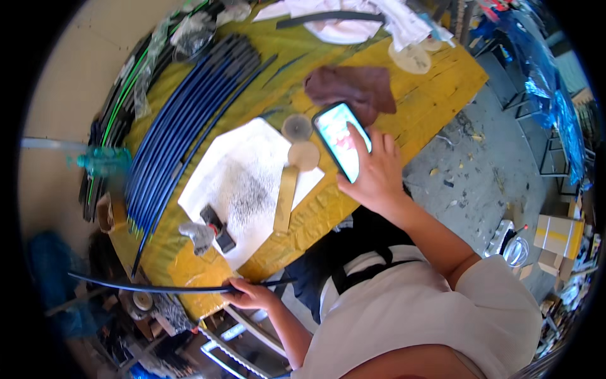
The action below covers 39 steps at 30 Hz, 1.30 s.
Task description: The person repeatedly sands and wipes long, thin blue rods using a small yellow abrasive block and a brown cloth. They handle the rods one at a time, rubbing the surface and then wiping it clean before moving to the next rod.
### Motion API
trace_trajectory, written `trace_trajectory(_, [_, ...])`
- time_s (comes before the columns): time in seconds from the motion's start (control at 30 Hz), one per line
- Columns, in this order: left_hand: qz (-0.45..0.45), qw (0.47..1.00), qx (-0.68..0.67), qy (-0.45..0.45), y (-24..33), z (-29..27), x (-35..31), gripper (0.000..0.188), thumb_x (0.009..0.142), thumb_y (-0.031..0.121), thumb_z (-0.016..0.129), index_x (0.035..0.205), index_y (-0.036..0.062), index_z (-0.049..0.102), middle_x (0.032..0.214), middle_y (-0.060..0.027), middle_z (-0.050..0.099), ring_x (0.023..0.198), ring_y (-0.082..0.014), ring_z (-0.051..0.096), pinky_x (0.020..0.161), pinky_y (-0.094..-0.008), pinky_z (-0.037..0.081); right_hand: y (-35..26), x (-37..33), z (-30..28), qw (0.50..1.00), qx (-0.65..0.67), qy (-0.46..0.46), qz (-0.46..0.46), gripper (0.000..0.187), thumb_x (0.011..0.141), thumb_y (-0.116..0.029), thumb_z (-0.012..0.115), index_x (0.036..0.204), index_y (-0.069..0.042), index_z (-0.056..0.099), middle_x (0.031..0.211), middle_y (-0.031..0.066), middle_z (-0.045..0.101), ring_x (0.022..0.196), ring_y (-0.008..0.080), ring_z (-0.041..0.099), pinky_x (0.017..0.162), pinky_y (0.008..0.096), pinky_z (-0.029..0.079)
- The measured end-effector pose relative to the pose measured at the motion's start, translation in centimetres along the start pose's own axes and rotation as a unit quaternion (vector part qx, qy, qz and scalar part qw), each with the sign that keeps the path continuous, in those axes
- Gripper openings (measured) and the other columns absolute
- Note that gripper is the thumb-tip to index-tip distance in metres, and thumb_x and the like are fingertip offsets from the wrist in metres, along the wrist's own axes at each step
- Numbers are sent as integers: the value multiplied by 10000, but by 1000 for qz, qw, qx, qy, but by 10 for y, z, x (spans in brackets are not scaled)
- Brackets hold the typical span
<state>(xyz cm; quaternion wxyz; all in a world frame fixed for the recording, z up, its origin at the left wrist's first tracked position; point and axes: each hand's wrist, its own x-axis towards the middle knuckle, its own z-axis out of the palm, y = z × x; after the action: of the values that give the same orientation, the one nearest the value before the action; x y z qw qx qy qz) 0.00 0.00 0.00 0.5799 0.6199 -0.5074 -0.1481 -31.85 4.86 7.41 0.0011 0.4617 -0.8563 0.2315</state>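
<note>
Yellow table | left hand — gripping dark rod | right hand — spread over lit phone

Rods are kinda bunched on the tabletop at the left, paper sheet right of them with specks on it, then phone, cloth just behind that, boxes on the floor way right.

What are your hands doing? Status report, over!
Left hand gripping dark rod. Right hand over glowing phone. In between phone and rod pile: speckled paper on table.
</note>
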Motion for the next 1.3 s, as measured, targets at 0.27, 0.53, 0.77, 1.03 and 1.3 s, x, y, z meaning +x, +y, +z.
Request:
trace_trajectory(0.27, [-21, 999, -28, -12, 14, 2, -4, 201, 925, 213, 501, 929, 12, 486, 629, 1, 381, 545, -95, 348, 472, -244, 273, 32, 11, -57, 998, 54, 35, 25, 822, 540, -206, 729, 1293, -131, 409, 1141, 158, 455, 1021, 355, 415, 887, 439, 376])
trace_trajectory(0.53, [-93, 986, -136, -12, 25, -4, 5, 84, 905, 112, 494, 919, 35, 463, 617, 1, 420, 495, -73, 368, 446, -218, 305, 135, 78, -76, 983, -64, 165, -39, 794, 541, -223, 744, 1278, -144, 459, 1016, 143, 533, 965, 332, 482, 883, 448, 350])
trace_trajectory(0.77, [-127, 975, -179, 21, 49, -23, 4, 60, 908, 109, 474, 878, 64, 449, 565, -2, 430, 444, -67, 363, 407, -202, 287, 223, 130, -46, 975, -198, 104, 20, 800, 625, -357, 725, 1345, -216, 407, 1151, 160, 548, 1070, 352, 494, 935, 476, 340])
trace_trajectory(1.03, [-120, 968, -216, -39, 83, -28, 12, 137, 935, 166, 473, 885, 42, 444, 564, -13, 465, 460, -73, 415, 437, -193, 316, 278, 155, -13, 932, -340, 116, 53, 681, 756, -587, 585, 1304, -207, 450, 1224, 156, 529, 1105, 361, 496, 867, 459, 419])
trace_trajectory(1.3, [-119, 915, -373, -97, 135, -15, 45, 331, 968, 380, 361, 1027, 65, 445, 545, -27, 413, 390, -77, 326, 347, -215, 268, 69, 81, -81, 944, 294, -72, -133, 490, 927, -429, 386, 1236, -70, 511, 1208, 132, 539, 1096, 225, 520, 887, 347, 407])
